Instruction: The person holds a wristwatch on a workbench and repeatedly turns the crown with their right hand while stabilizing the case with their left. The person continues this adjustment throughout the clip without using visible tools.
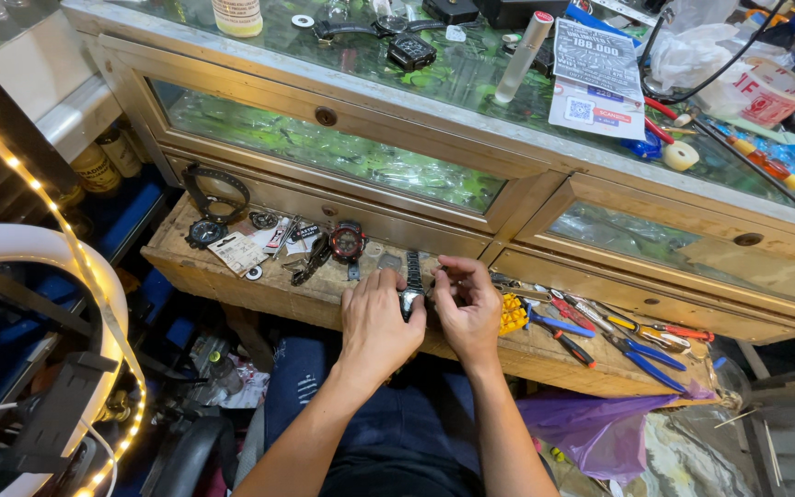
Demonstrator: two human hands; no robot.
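Both hands working at bench (232, 276) near edge: left hand (374, 322) gripping metal-band wristwatch (412, 287), right hand (467, 308) pinching its side; looks small, stiff, slippery, so hold by case edges w/ fingertips

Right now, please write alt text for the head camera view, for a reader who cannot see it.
Two bare hands, left hand and right hand, hold a dark wristwatch over a worn wooden shelf. Pliers lie at the right, a red watch behind, below a glass counter.
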